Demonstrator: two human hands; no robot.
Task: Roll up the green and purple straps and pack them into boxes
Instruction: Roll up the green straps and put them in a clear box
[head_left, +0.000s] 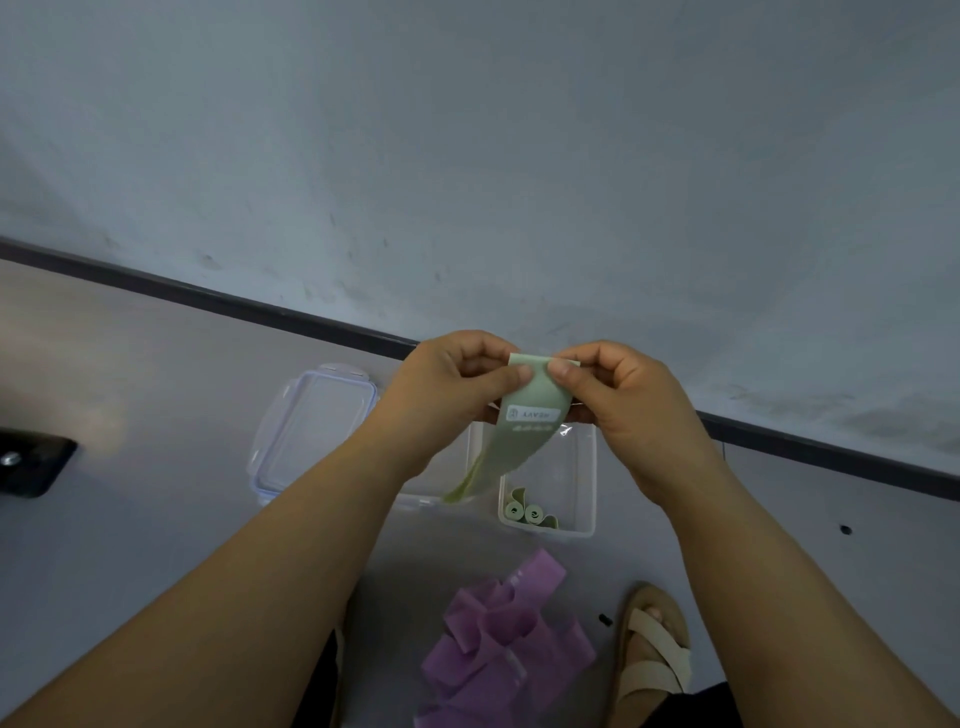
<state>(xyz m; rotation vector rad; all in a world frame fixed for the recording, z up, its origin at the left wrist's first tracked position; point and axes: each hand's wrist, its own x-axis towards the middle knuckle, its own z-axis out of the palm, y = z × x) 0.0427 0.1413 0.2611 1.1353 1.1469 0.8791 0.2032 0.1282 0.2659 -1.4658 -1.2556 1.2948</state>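
Left hand (457, 384) and right hand (618, 387) each pinch the top edge of one green strap (524, 431), held above the open box (582, 488) containing two green rolls (524, 513). Judged risk: the hanging tail twists, so the roll starts crooked or springs loose. Purple straps (509, 639) lie unrolled on the floor nearer the person.

Green strap (524, 431), unrolled: one. Rolled green straps (524, 513): two. Clear boxes (586, 483): two. Lid (311, 426), at their 9 o'clock: one. Purple straps (498, 639): heaped, count indeterminate.
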